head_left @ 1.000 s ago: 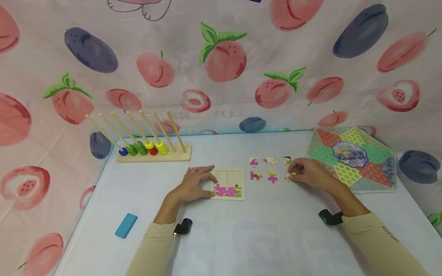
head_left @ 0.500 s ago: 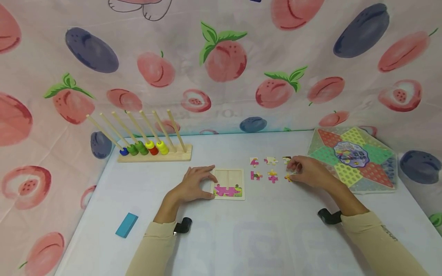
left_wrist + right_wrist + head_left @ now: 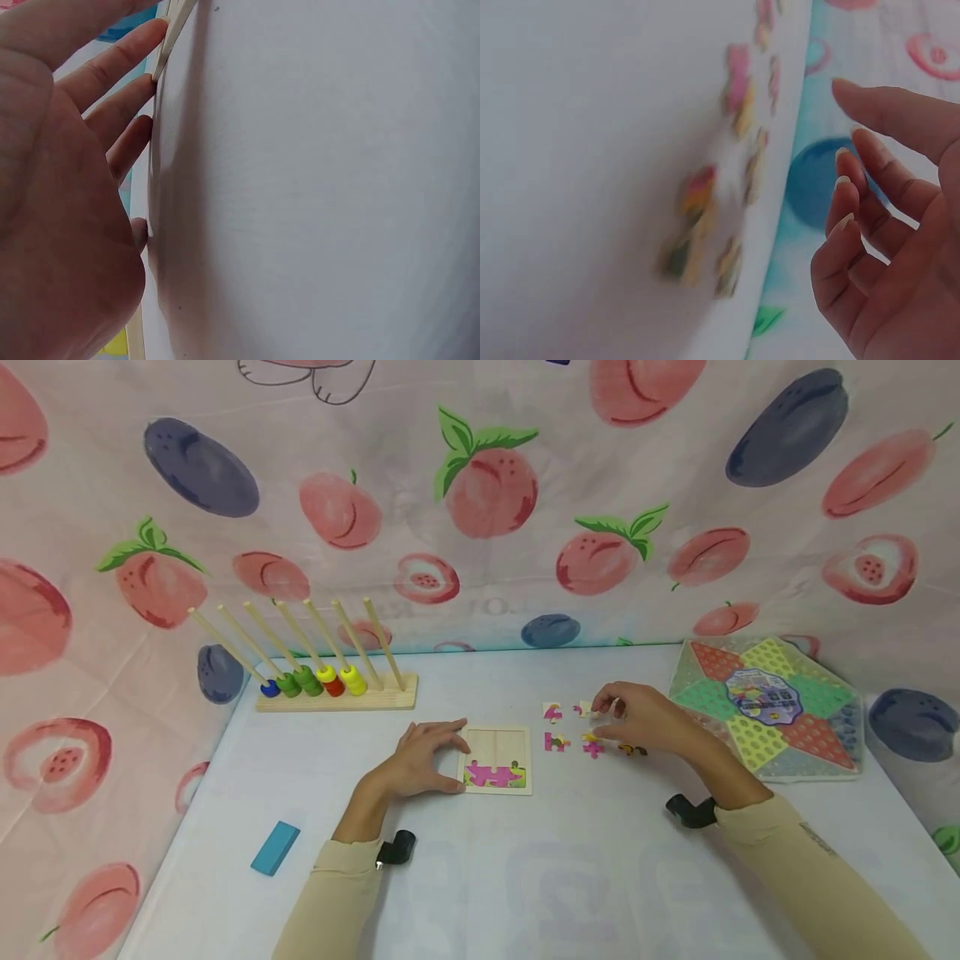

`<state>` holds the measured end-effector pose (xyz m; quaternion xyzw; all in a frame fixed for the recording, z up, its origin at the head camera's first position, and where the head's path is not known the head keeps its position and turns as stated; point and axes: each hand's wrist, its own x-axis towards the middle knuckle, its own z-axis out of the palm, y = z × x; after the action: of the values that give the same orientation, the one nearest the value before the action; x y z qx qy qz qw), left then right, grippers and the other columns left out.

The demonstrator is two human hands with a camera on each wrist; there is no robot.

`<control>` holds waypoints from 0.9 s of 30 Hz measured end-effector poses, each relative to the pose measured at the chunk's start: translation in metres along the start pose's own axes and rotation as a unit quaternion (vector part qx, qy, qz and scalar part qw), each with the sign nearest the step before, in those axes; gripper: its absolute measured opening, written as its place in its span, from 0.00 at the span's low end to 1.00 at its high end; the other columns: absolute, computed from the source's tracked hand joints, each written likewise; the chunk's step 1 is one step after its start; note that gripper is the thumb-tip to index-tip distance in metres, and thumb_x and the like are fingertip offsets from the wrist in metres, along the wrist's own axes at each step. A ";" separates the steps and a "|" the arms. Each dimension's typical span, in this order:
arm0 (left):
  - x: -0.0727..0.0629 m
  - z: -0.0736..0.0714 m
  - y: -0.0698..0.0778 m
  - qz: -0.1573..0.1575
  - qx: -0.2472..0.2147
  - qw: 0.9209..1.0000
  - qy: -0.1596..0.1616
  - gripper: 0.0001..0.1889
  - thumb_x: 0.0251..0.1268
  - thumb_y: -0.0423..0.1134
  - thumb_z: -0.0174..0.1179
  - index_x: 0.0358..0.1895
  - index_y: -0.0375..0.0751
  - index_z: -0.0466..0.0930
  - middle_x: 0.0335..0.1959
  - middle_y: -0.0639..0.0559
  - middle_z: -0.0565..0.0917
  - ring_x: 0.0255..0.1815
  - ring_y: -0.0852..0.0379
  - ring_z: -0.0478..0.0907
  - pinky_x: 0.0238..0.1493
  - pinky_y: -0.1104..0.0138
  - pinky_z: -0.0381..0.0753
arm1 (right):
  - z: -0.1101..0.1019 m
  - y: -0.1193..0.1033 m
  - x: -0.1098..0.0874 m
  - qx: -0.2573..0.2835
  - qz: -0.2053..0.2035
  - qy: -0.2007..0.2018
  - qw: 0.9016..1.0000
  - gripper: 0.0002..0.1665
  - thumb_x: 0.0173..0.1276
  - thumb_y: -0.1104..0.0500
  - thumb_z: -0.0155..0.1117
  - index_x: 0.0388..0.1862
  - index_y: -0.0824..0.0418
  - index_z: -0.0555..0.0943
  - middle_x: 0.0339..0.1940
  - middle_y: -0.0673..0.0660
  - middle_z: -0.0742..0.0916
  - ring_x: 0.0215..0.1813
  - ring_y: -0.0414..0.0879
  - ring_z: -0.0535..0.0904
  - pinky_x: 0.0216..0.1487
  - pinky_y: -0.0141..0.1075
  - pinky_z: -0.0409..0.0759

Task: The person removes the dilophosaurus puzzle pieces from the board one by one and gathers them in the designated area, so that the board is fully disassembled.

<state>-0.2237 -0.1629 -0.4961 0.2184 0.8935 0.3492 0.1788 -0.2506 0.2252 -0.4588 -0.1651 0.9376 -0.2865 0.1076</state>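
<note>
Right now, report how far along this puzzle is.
Done: pink pieces fill the bottom of the wooden frame. In hand: the left hand touches the frame's edge; the right hand hovers empty over loose pieces. Remaining: the frame's upper part is bare, so those loose pieces seemingly await placing.

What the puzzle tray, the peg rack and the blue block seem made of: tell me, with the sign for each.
Puzzle tray: probably wood, matte; its rim and bare floor are pale tan.
Peg rack: likely unpainted wood; base and pegs share a pale timber colour.
Blue block: perhaps painted wood, plastic or foam; its even colour and smooth look leave that open.
</note>
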 end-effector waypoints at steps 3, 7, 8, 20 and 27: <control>-0.001 -0.001 0.000 -0.002 0.001 1.000 0.000 0.24 0.50 0.43 0.78 0.52 0.52 0.82 0.81 0.52 0.65 0.81 0.43 0.56 0.84 0.39 0.32 | 0.004 -0.015 0.009 0.003 -0.029 0.002 1.000 0.19 0.61 0.53 0.78 0.48 0.58 0.84 0.44 0.55 0.88 0.46 0.49 0.79 0.42 0.35 0.78; -0.001 -0.001 0.000 0.002 0.003 1.000 0.003 0.26 0.50 0.44 0.79 0.55 0.52 0.82 0.81 0.52 0.65 0.81 0.43 0.57 0.83 0.39 0.33 | 0.011 -0.039 0.019 0.027 -0.064 -0.015 0.997 0.19 0.60 0.55 0.78 0.48 0.58 0.85 0.45 0.56 0.89 0.47 0.52 0.81 0.46 0.38 0.80; -0.001 -0.001 0.000 0.004 0.004 1.000 0.004 0.26 0.50 0.44 0.79 0.55 0.52 0.82 0.81 0.52 0.65 0.81 0.43 0.57 0.83 0.39 0.33 | 0.013 -0.046 0.021 0.034 -0.068 -0.023 0.997 0.18 0.60 0.56 0.78 0.48 0.58 0.85 0.46 0.57 0.89 0.48 0.53 0.81 0.46 0.39 0.81; 0.003 -0.001 -0.002 0.006 0.015 1.000 0.008 0.28 0.50 0.47 0.79 0.57 0.53 0.82 0.81 0.53 0.66 0.81 0.45 0.58 0.82 0.37 0.35 | 0.053 -0.091 0.042 0.032 -0.124 -0.106 0.986 0.18 0.63 0.56 0.76 0.51 0.56 0.87 0.50 0.52 0.91 0.50 0.48 0.82 0.51 0.38 0.80; 0.002 -0.001 -0.002 0.000 0.014 1.000 0.007 0.28 0.50 0.47 0.79 0.57 0.54 0.82 0.81 0.55 0.65 0.81 0.46 0.57 0.83 0.38 0.34 | 0.077 -0.105 0.044 0.026 -0.126 -0.144 0.981 0.15 0.65 0.57 0.75 0.51 0.50 0.89 0.50 0.45 0.91 0.51 0.43 0.82 0.52 0.36 0.81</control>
<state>-0.2264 -0.1642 -0.4973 0.2184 0.8994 0.3382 0.1700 -0.2423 0.0883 -0.4666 -0.3184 0.8761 -0.2954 0.2092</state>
